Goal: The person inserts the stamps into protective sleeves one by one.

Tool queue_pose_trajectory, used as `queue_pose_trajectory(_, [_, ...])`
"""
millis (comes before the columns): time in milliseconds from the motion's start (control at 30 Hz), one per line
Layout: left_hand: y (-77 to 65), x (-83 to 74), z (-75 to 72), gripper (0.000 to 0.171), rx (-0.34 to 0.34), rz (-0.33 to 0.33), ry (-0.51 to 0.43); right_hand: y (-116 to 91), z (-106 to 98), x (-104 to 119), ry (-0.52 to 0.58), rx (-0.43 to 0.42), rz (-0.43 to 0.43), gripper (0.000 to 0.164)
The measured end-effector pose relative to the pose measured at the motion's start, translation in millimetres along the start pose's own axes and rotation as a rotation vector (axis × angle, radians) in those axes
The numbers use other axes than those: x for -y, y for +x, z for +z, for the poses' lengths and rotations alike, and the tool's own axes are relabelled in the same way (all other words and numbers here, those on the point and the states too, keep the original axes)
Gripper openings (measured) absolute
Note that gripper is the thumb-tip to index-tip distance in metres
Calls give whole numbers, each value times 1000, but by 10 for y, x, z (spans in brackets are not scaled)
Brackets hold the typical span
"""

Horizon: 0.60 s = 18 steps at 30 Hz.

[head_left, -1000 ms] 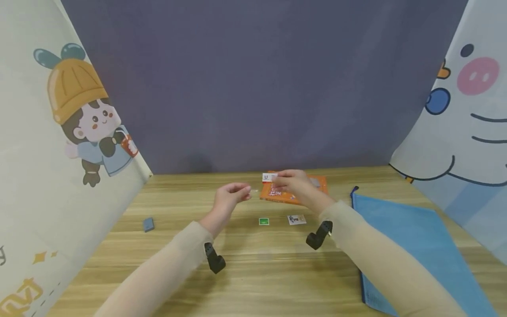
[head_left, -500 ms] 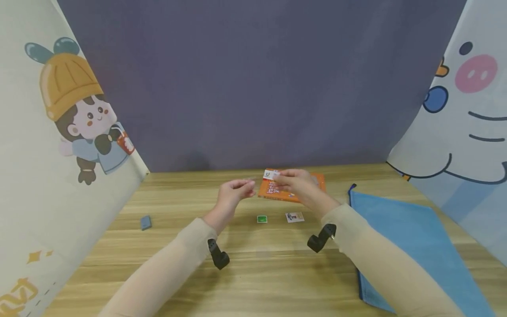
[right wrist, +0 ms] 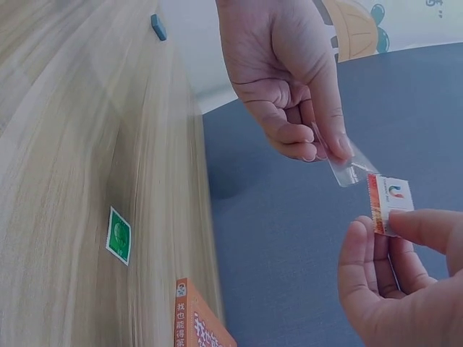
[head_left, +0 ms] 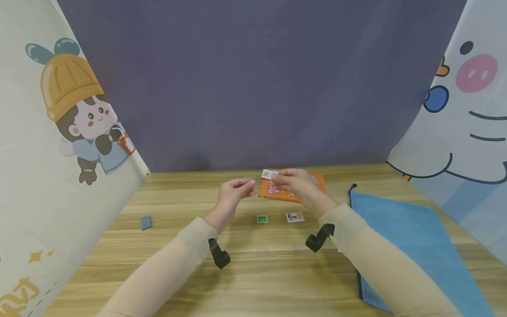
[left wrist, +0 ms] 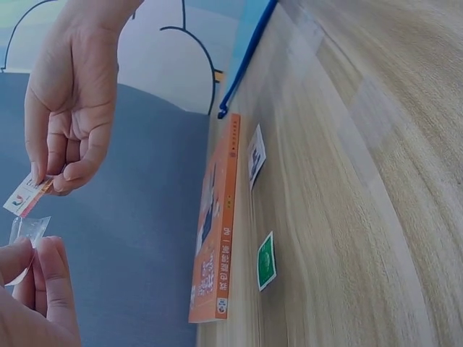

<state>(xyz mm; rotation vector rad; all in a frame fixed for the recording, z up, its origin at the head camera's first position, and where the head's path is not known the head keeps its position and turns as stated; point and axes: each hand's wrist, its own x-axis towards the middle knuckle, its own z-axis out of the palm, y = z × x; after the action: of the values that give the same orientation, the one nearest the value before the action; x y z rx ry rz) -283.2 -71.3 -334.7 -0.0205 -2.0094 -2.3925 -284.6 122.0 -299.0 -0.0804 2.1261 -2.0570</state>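
Observation:
My left hand (head_left: pixel 231 196) pinches a small clear plastic sleeve (right wrist: pixel 352 170) between thumb and fingers. Opposite it, my right hand (head_left: pixel 299 185) pinches a postage stamp (right wrist: pixel 391 195), white with a red-orange band and toothed edges. In the right wrist view the stamp's near edge is right at the mouth of the sleeve. Both hands are held above the table, the right one overlapping an orange book (head_left: pixel 287 197) in the head view. On the table in front lie a green stamp (head_left: pixel 262 219) and a pale stamp with a dark picture (head_left: pixel 295 217).
A blue mesh zip pouch (head_left: pixel 404 237) covers the table's right side. A small blue-grey block (head_left: pixel 145 222) lies at the left. Behind the wooden table (head_left: pixel 178 202) hangs a dark cloth (head_left: pixel 237 88), with cartoon-printed walls on both sides.
My left hand, with the sleeve, has come slightly closer to the right hand. The stamp in my right hand has tilted a little. The things on the table have stayed put.

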Motion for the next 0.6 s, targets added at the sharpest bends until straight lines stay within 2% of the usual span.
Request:
queue_pose_trajectory(267, [20, 33, 14, 24, -8, 4, 1, 20, -4, -13, 15, -14, -10, 23])
queue_pose_trajectory(600, [15, 25, 54, 23, -17, -7, 12, 33, -27, -40, 12, -24, -12, 25])
